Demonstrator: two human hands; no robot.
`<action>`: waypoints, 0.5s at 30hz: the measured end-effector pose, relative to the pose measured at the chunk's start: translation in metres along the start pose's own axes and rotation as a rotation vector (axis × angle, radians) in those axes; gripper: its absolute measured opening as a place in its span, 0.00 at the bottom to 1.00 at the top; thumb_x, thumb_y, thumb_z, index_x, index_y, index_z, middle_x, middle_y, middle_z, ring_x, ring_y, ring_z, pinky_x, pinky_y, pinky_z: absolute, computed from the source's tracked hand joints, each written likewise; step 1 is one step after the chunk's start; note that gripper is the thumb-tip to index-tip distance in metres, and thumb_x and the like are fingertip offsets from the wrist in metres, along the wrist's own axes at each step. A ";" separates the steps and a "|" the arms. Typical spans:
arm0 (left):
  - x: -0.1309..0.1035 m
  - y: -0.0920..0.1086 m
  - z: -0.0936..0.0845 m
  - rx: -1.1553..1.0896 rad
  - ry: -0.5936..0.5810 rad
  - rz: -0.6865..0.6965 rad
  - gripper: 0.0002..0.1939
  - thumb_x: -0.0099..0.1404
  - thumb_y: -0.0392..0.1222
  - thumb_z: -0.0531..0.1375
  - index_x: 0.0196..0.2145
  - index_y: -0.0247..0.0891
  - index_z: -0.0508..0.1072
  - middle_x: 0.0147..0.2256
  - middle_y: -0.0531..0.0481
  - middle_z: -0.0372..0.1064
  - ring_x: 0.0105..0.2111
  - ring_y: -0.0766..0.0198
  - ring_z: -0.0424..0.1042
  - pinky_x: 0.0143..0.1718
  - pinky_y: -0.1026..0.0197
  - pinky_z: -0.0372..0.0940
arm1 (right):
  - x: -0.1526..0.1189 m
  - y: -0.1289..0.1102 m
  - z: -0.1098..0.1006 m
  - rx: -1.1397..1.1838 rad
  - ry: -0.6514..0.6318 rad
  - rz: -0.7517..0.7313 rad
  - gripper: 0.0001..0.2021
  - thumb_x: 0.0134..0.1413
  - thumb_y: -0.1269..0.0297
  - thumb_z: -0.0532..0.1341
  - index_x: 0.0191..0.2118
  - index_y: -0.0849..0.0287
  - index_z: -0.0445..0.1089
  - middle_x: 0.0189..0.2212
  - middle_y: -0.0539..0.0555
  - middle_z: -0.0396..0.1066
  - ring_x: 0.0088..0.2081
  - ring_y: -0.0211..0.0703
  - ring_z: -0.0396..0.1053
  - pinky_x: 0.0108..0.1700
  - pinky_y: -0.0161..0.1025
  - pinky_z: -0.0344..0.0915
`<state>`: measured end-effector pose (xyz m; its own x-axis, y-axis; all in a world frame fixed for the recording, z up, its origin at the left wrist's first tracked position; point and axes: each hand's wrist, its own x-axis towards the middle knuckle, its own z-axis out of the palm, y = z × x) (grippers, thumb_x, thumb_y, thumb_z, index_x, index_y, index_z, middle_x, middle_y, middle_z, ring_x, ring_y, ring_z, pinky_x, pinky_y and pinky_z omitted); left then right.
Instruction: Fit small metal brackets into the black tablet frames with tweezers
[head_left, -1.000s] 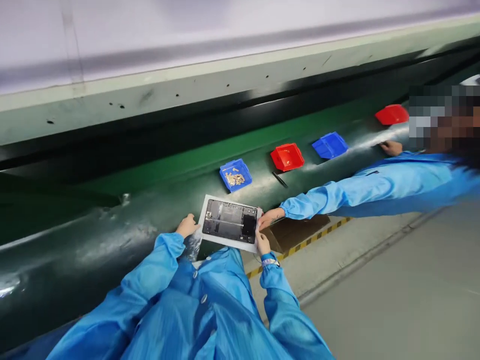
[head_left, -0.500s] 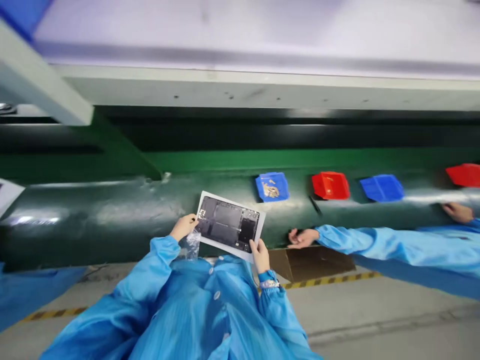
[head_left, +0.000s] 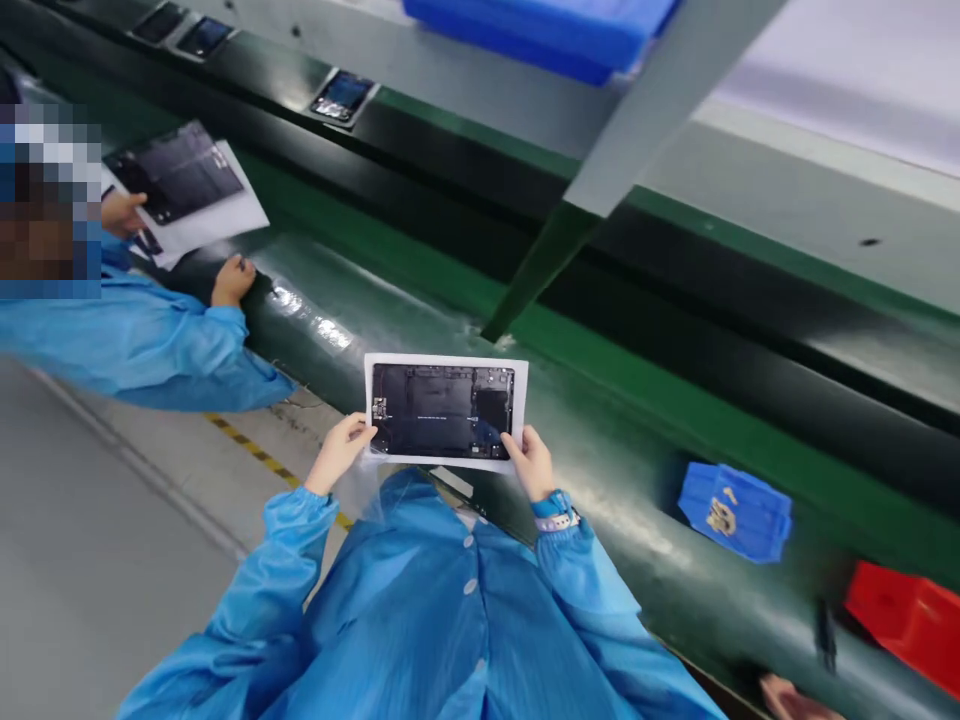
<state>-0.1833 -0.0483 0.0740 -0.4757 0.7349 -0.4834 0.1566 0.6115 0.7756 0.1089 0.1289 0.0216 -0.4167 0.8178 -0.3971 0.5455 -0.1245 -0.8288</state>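
Observation:
An opened tablet-like device [head_left: 442, 412] with dark internals lies on a white sheet [head_left: 522, 375], held up in front of my body over the bench edge. My left hand [head_left: 342, 446] pinches the left end of the device and sheet. Thumb on top and fingers behind, my right hand [head_left: 532, 460] grips the lower right corner. Some clear plastic film [head_left: 363, 487] hangs below my left hand.
On the green bench [head_left: 600, 420] to the right are a blue tray [head_left: 735, 512] with small parts, a red tray [head_left: 911, 615] and a black tool [head_left: 826, 637]. At the left, a person's hand [head_left: 124, 212] holds another device. More devices [head_left: 343, 95] lie beyond.
The view has swung left, bringing another person and more devices into sight. The held device now looks level instead of slanted. Both my hands keep their grip on it.

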 end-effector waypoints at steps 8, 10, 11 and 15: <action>-0.031 -0.027 -0.032 -0.259 0.225 -0.102 0.20 0.54 0.49 0.62 0.40 0.33 0.69 0.34 0.49 0.69 0.34 0.66 0.66 0.39 0.66 0.58 | 0.041 -0.039 0.032 -0.170 -0.212 -0.137 0.21 0.54 0.46 0.50 0.36 0.63 0.61 0.31 0.53 0.66 0.33 0.40 0.65 0.37 0.35 0.61; -0.032 -0.033 -0.026 -0.373 0.257 -0.153 0.20 0.51 0.48 0.63 0.38 0.32 0.69 0.34 0.49 0.69 0.34 0.66 0.67 0.39 0.67 0.58 | 0.062 -0.056 0.033 -0.270 -0.253 -0.201 0.19 0.55 0.49 0.50 0.36 0.63 0.62 0.30 0.53 0.65 0.32 0.39 0.64 0.36 0.35 0.61; -0.031 -0.035 -0.018 -0.442 0.278 -0.188 0.21 0.49 0.48 0.65 0.38 0.32 0.69 0.34 0.49 0.69 0.34 0.66 0.67 0.39 0.67 0.59 | 0.078 -0.068 0.034 -0.331 -0.274 -0.246 0.17 0.56 0.51 0.51 0.37 0.63 0.63 0.31 0.53 0.66 0.33 0.40 0.64 0.37 0.35 0.61; -0.007 -0.028 0.057 -0.791 0.400 -0.343 0.29 0.39 0.47 0.68 0.38 0.29 0.69 0.34 0.45 0.70 0.32 0.63 0.69 0.35 0.64 0.62 | 0.168 -0.143 0.070 -0.618 -0.340 -0.479 0.11 0.57 0.64 0.52 0.40 0.63 0.69 0.36 0.58 0.67 0.41 0.46 0.64 0.46 0.42 0.58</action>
<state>-0.1350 -0.0546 0.0325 -0.6709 0.3081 -0.6745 -0.6082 0.2918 0.7382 -0.0903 0.2445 0.0459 -0.8455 0.4782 -0.2374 0.5124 0.6019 -0.6125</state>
